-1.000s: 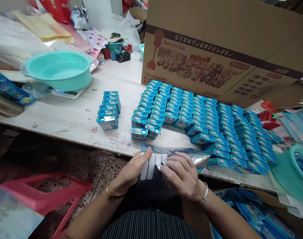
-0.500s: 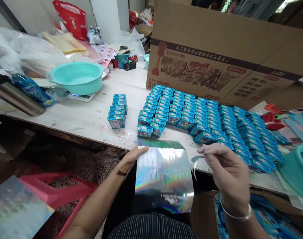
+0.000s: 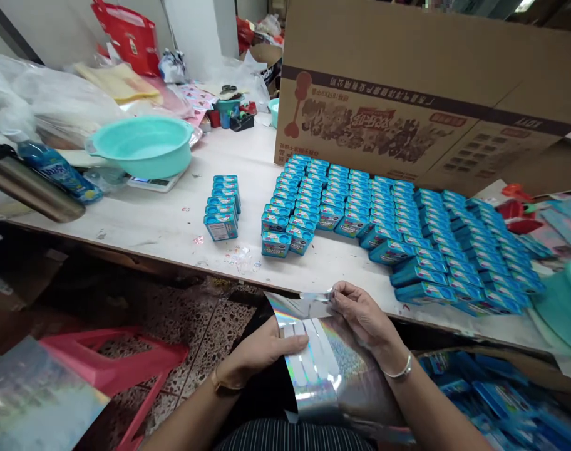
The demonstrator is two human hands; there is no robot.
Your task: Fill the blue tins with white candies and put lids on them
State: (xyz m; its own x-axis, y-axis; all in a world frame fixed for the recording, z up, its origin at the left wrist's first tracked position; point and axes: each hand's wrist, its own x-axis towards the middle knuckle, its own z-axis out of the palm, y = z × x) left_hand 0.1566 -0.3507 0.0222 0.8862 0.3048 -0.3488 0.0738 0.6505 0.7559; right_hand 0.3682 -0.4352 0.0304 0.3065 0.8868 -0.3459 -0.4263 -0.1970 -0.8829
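A shiny silver holographic sheet (image 3: 313,366) lies tilted over my lap, with pale strip-shaped bands across its face. My left hand (image 3: 267,347) grips its left side, thumb pressed flat on top and fingers hidden underneath. At the sheet's upper edge, my right hand (image 3: 363,316) pinches the end of a narrow silver strip (image 3: 315,296) between thumb and fingertips. I cannot tell whether the strip is fully apart from the sheet. Beyond my hands, rows of small blue packs (image 3: 330,216) stand on the white table (image 3: 191,244), with a shorter row of blue packs (image 3: 221,225) to their left.
A big cardboard carton (image 3: 360,69) rises behind the packs. On the left are a teal basin (image 3: 142,150), a steel flask (image 3: 41,188) and a pink stool (image 3: 92,354). At lower right, a box holds blue packs (image 3: 496,401); another teal basin (image 3: 562,307) sits at the right edge.
My right hand has moved left and in to the sheet's upper edge, with a strip in its fingers. The sheet has turned and dropped lower; my left thumb now lies further across it.
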